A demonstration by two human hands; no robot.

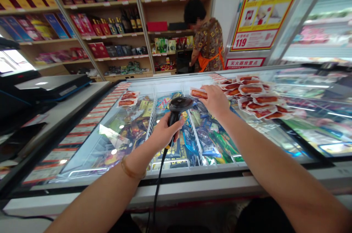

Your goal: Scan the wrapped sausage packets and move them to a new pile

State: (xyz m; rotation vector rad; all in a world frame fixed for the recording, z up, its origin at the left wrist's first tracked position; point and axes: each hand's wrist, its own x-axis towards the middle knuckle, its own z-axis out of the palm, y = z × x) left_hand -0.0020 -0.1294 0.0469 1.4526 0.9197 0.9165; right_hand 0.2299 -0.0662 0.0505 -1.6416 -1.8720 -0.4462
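My left hand [166, 132] is wrapped round the handle of a black corded barcode scanner [178, 105], its head tilted toward the right. Between the fingers of my right hand [216, 99] is a vacuum-packed sausage [198, 93], held just beyond the scanner head and apart from it. A pile of similar sausage packs [257, 97] lies on the freezer's glass top to the right of my right hand. Farther left on the glass rest a couple more sausage packs [128, 99].
Under the glass of the chest freezer [90, 152], white wire dividers separate colourful frozen packets. The scanner's cable [157, 189] hangs over the front edge. Black counter equipment [55, 86] stands at left. Behind the freezer, a person in an orange apron [209, 46] stands by stocked shelves [110, 3].
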